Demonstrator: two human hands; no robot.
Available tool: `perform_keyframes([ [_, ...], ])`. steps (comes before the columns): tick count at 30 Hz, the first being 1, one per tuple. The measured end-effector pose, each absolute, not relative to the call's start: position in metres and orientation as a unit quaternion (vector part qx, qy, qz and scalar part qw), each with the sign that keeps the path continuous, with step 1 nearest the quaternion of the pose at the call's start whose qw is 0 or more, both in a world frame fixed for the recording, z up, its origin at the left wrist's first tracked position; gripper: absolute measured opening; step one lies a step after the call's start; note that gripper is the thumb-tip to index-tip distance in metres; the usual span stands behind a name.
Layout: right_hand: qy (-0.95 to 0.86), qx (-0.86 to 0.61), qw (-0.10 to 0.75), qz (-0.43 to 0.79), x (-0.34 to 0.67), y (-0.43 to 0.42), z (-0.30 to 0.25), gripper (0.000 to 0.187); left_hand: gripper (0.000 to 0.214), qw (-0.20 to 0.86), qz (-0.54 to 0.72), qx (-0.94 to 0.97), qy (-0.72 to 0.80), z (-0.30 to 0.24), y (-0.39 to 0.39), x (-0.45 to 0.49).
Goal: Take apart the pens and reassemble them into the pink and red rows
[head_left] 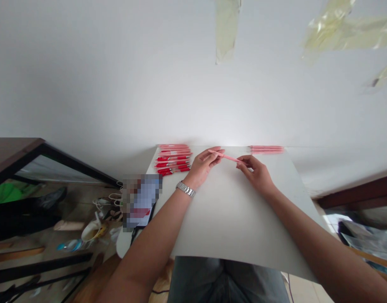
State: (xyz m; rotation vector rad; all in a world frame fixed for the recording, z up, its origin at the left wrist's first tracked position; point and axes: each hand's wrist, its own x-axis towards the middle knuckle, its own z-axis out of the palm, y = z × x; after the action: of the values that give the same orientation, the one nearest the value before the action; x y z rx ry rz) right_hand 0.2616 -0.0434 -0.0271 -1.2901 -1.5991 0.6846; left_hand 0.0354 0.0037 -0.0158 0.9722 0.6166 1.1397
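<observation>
Pink and slender, a pen (225,156) is lying level between our hands, just above a white board (237,219); our left hand (204,165) is curling its fingers (214,155) and thumb around the pen's left end, while our right hand (254,173) is pinching the other end between its fingertips (241,165); a steel link watch (185,189) is sitting on our left wrist; we are holding both hands close together, near the board's far edge; beyond the left hand, a tight row of red pens (172,159) is lying along that edge, and a few more pink pens (265,149) are lying off to the right; our grey trousers (225,282) are showing below the board; a pixelated patch (142,201) is covering something beside its left edge; yellowish tape (228,29) is clinging to the pale surface ahead.
</observation>
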Motion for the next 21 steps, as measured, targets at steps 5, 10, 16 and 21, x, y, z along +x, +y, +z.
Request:
perform_keyframes([
  [5, -0.657, -0.531, 0.451, 0.288, 0.2608, -0.0483, -0.0200, 0.037, 0.040, 0.694, 0.503, 0.440, 0.267, -0.0142, 0.0022, 0.0356],
  [10, -0.660, -0.559, 0.421, 0.271, 0.2623, -0.0485, -0.0197, 0.045, 0.039, 0.695, 0.497, 0.447, 0.263, -0.0140, 0.0006, 0.0360],
  [16, -0.661, -0.542, 0.435, 0.282, 0.2619, -0.0477, -0.0195, 0.043, 0.041, 0.680, 0.508, 0.448, 0.281, -0.0155, 0.0024, 0.0369],
  [21, -0.651, -0.517, 0.484, 0.275, 0.2610, -0.0446, -0.0260, 0.042, 0.039, 0.671, 0.533, 0.426, 0.288, -0.0164, 0.0046, 0.0373],
])
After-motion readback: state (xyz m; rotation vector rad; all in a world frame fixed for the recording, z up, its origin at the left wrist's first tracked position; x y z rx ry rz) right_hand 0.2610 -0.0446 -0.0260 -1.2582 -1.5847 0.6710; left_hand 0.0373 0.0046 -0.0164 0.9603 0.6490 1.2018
